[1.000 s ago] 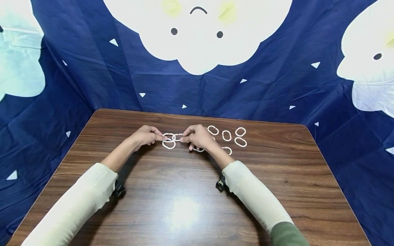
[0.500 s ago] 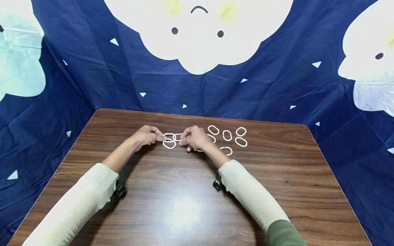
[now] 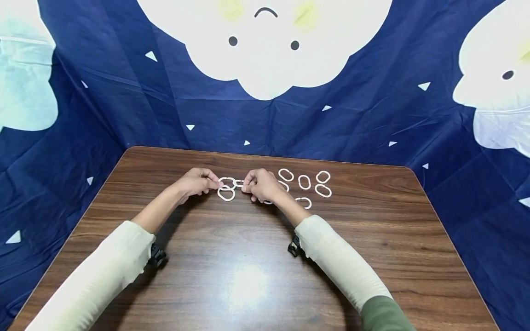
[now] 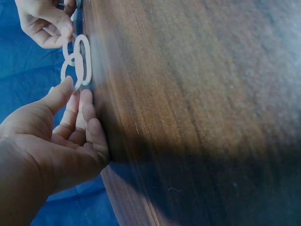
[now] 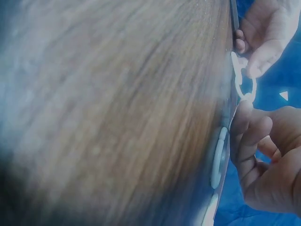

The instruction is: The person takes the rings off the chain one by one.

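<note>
Between finger and thumb, my left hand [image 3: 196, 183] pinches a white oval plastic chain link [image 3: 227, 178] over the far part of the table. A second white link [image 3: 226, 199] loops with it on the near side, and in the left wrist view this looped link [image 4: 88, 63] stands beside the pinched one. To the right, my right hand [image 3: 263, 185] pinches a third link [image 3: 238, 186], which passes through the first; its right end is hidden by the fingers. Short gaps show in the upper sides of some links. The right wrist view has the right hand [image 5: 273, 165] close below the joined links [image 5: 238, 75].
Several loose white links [image 3: 304, 182] lie on the brown wooden table [image 3: 265, 243], right of my right hand. One link [image 3: 268, 202] is partly covered by that hand. A blue curtain [image 3: 232, 115] with white clouds hangs behind the table's far edge.
My right hand has shifted slightly left and its fingers have changed position on the link, uncovering more of the loose link behind the wrist. My left hand keeps its pinch almost in place.
</note>
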Motion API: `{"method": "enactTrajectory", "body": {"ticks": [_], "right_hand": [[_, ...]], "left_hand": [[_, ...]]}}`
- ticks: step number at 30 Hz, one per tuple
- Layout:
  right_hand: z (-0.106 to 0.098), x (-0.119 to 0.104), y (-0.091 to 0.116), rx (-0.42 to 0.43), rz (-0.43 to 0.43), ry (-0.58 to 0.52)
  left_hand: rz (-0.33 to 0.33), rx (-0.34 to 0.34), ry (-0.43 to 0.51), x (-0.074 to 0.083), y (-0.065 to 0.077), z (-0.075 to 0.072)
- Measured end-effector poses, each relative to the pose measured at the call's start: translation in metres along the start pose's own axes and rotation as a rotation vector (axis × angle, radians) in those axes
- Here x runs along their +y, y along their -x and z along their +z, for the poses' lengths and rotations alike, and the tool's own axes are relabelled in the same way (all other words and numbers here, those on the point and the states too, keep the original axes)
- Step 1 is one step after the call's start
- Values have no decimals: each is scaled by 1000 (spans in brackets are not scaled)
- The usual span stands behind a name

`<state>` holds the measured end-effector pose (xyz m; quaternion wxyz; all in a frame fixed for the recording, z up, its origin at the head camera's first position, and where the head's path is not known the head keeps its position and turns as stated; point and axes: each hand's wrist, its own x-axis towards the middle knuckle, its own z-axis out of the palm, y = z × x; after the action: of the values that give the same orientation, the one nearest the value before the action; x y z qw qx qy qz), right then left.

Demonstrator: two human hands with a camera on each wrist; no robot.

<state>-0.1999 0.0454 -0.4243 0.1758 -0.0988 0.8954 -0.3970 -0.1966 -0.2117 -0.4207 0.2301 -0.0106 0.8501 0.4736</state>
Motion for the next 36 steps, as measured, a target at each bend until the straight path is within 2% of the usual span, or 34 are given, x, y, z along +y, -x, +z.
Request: {"method": "enactTrajectory", "body": {"ticks": [7,10,14,17,22,36], "right_hand": [[-1,2,1,40,-38,-45],[6,20,-19,57,-43,-37],[8,28,-31,53,-47,-61],[1,13,-14,43,-65,-119],[1,5,0,66,-94,-168],[7,2,-3,132,-83,-238]], "left_hand": [[44,19,12,0,-1,1],[52,27,25,3,-3,4],[57,33,40,4,-3,7],[62,39,41,4,-4,8],[70,36,26,5,-5,11],[97,-10,49,9,-6,18]]}}
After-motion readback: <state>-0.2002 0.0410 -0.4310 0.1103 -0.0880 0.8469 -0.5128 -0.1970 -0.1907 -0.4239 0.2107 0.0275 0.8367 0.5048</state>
